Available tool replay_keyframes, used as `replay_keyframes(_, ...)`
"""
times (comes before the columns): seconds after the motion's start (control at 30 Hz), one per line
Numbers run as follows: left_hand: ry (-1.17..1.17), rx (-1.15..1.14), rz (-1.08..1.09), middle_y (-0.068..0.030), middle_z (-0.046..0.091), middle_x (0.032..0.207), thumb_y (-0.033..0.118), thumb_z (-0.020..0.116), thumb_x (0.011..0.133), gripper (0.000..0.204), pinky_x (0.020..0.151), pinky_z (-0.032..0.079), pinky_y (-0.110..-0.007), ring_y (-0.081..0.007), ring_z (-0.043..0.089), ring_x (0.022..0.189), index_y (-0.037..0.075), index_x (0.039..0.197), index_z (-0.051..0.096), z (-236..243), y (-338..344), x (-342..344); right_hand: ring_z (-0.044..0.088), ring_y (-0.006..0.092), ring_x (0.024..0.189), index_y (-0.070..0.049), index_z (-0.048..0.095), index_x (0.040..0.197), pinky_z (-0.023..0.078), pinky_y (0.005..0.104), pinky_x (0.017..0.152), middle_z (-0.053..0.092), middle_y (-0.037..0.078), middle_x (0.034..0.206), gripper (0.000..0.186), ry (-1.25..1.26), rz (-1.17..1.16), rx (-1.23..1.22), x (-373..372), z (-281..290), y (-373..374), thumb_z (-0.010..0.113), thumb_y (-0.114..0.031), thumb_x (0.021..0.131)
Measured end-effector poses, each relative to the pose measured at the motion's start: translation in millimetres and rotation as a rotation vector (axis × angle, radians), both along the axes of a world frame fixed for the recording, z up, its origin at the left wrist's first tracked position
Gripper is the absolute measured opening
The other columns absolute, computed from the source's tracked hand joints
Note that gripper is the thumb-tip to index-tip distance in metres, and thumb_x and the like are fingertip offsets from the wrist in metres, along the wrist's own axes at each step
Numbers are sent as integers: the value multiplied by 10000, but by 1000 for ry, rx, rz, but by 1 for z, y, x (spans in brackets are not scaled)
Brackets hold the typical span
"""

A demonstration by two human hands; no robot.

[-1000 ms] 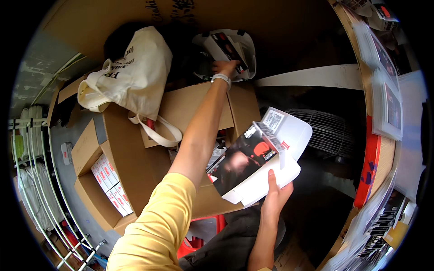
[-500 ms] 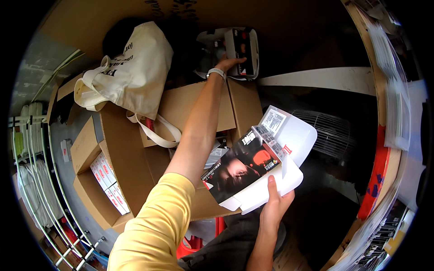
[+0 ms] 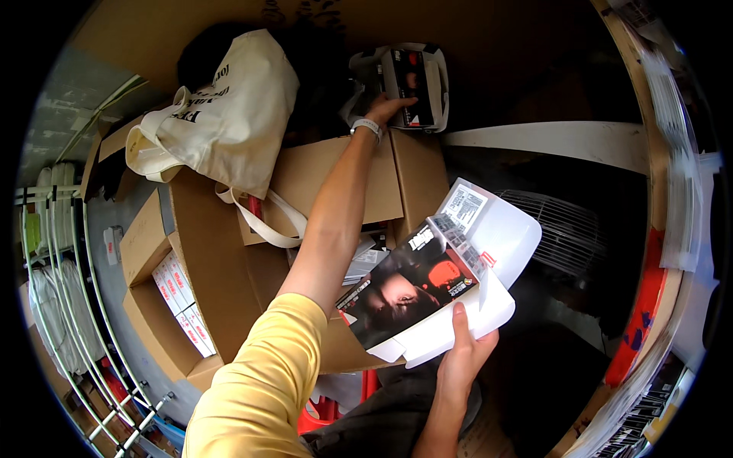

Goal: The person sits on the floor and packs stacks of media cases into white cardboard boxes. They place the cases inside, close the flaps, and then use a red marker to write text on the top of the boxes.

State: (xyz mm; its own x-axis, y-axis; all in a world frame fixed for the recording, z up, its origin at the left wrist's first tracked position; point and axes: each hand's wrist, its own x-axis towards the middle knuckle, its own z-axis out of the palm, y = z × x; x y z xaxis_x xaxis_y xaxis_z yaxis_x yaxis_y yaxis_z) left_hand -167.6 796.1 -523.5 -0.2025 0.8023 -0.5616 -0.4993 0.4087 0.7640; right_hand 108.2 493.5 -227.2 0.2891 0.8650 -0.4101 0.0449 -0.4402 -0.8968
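Yellow sleeve: covered the left upper arm [image 3: 259,374] down low, bare forearm reaching way up from it.
Right hand: [image 3: 464,353] had a proper grip on the printed carton, thumb on top of its white edge, fingers mostly tucked underneath.
Printed carton: the black one with red bits [image 3: 408,294] sat tilted in that hand, white flap [image 3: 505,229] sticking out to the upper right.
Red plastic thing: [image 3: 319,420] poked out below, mostly covered.
Big cardboard box: [image 3: 200,256] stood open under the left forearm, smaller cardboard box [image 3: 153,332] beside it with white packs [image 3: 183,304] inside.
Left hand: [image 3: 387,111] wore a white wristband [image 3: 368,126] and was grasping the far box, thumb across its front, other fingers mostly hidden.
Far box: black and red too [image 3: 409,82], pretty much upright in a white-rimmed container [image 3: 443,80].
Tote bag: cream canvas [image 3: 240,114], slumped left of that container.
Wire grille: [image 3: 556,229] lay in the shadows on the right.
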Motion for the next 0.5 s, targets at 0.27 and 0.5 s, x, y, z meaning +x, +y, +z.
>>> replay_keyframes(0.27, 452, -67, -47, -261, 694, 1254, 289, 924, 661, 720, 950, 547, -405, -323, 691, 1145, -87, 1222, 672, 12, -4, 7, 645, 155, 974, 75, 592, 1270, 502, 302, 900, 677, 101, 1126, 344, 22, 5, -14, 1, 6, -1, 700, -25, 959)
replay_keyframes(0.5, 1142, 59, 53, -239, 620, 1311, 267, 880, 693, 645, 991, 526, -475, -435, 620, 1187, -77, 1176, 627, 125, -29, 17, 644, 164, 1022, 78, 571, 1310, 497, 309, 934, 670, 112, 1170, 392, 57, 3, -5, -2, 15, -2, 706, -35, 959)
